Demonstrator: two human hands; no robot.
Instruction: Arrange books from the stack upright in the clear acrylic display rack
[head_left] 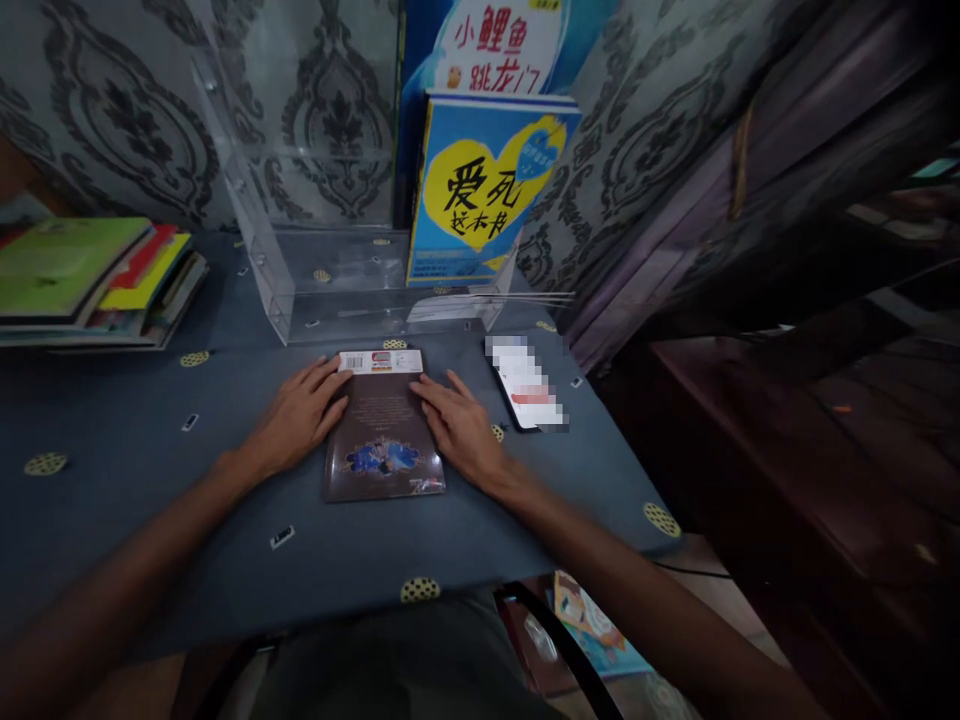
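Observation:
A brown book (384, 415) lies flat on the table with a white barcode strip along its far end and a blue picture near its close end. My left hand (300, 415) rests against the book's left edge, its fingertips reaching onto the cover. On the other side, my right hand (463, 425) touches the right edge with fingers stretched out. Neither hand wraps round the book. A phone (527, 385) with a lit, blurred-out screen lies to the right of my right hand.
A clear acrylic stand (270, 270) at the back holds a blue book with a yellow heart (480, 190), a larger blue book (499, 45) behind it. Several books are stacked (82, 270) at the left. The dark patterned tablecloth (150, 540) ends at the right.

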